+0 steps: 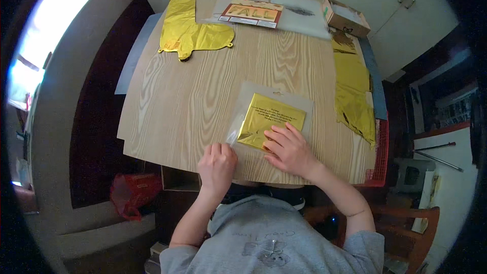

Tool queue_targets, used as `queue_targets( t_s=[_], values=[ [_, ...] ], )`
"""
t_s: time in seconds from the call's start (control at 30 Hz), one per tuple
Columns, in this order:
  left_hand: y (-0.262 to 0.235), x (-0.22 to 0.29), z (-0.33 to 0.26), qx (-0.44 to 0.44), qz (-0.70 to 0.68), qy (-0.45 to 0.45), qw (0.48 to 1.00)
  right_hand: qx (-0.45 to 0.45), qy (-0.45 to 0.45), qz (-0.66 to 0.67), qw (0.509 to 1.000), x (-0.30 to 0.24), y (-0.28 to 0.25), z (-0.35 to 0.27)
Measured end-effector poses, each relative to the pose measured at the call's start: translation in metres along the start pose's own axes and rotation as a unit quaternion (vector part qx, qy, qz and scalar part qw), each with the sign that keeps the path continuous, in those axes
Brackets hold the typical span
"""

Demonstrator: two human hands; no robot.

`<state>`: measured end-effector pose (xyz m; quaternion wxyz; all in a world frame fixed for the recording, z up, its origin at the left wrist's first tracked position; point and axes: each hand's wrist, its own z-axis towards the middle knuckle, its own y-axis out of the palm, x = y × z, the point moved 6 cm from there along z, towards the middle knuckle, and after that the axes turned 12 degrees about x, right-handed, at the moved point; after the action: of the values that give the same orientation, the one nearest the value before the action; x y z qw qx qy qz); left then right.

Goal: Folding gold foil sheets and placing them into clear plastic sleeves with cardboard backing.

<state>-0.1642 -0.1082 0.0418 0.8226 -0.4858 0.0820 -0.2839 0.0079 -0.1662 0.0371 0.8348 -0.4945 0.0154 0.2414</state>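
A clear plastic bag (pixel 291 97) with a hang hole lies on the table in front of me. Inside it is a folded gold foil balloon (pixel 259 114), with dark print on the bag over it. My left hand (pixel 217 166) is closed in a fist at the bag's near left corner and seems to pinch its edge; the fingertips are hidden. My right hand (pixel 288 151) rests on the lower right part of the bag with its fingers spread, pressing on the foil.
An unfolded gold foil balloon (pixel 195 35) lies at the far left of the wood-grain table (pixel 172 122). Another gold foil piece (pixel 352 83) runs along the right edge. At the back are a printed card (pixel 252 12), white sheets (pixel 309 23) and a small cardboard box (pixel 347 19).
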Motion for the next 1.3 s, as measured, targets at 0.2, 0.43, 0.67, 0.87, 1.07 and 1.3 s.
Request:
queue_targets(
  t_s=[0.2, 0.43, 0.67, 0.87, 1.07, 1.3],
  values=[
    [-0.001, 0.001, 0.002, 0.014, 0.018, 0.025, 0.999, -0.021, -0.013, -0.016, 1.0, -0.001, 0.004, 0.004],
    [0.0, -0.001, -0.001, 0.031, -0.05, 0.045, 0.997, -0.056, 0.014, 0.005, 0.998, 0.004, 0.012, 0.014],
    [0.003, -0.006, -0.006, 0.002, -0.121, 0.04, 0.992, -0.083, 0.024, -0.025, 0.996, 0.017, 0.031, 0.026],
    [0.005, -0.011, -0.003, -0.045, -0.161, 0.012, 0.986, -0.09, 0.014, -0.028, 0.995, 0.016, 0.031, 0.026],
    [0.004, -0.012, -0.003, -0.04, -0.171, 0.005, 0.984, -0.096, 0.016, -0.024, 0.995, 0.017, 0.032, 0.026],
    [0.002, -0.008, -0.005, -0.05, -0.162, 0.013, 0.986, -0.096, 0.015, -0.019, 0.995, 0.016, 0.031, 0.026]
  ],
)
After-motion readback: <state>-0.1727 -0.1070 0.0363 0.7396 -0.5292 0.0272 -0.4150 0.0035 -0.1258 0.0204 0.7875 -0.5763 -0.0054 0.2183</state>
